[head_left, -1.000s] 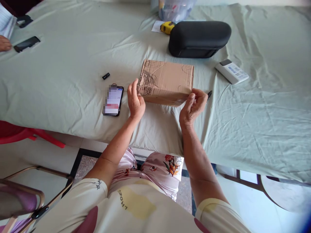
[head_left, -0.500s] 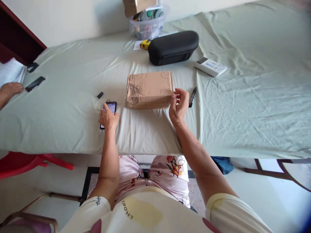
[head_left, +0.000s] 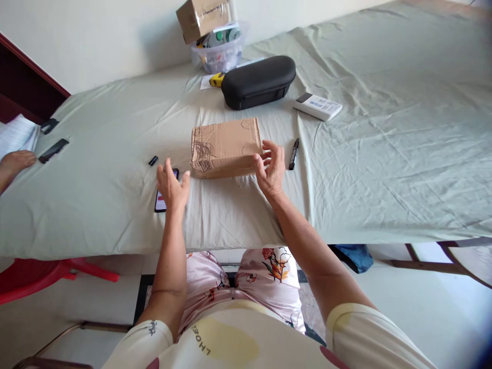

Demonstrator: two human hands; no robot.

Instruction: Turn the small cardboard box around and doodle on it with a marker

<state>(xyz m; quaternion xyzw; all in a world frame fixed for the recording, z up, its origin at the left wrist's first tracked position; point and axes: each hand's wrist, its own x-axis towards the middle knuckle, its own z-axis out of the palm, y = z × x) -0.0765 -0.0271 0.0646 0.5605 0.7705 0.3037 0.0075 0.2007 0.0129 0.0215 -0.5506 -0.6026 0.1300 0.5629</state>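
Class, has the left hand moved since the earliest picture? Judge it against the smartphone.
Yes, leftward: the left hand was right of the smartphone, at the cardboard box; now it hides part of the smartphone's screen.

So the tee point(head_left: 226, 312) was cream and short-sleeved, with a big pale yellow blob point(head_left: 234, 341) up front, curved dark lettering point(head_left: 202, 341) beside it and bits of maroon. Left sleeve point(head_left: 159, 333) had a little black scribbly mark; the right sleeve point(head_left: 365, 333) had a yellowish edge. Pants point(head_left: 261, 294) were shiny pale pink, honestly kinda fun, with red-orange flowers point(head_left: 274, 264) and green leaves.
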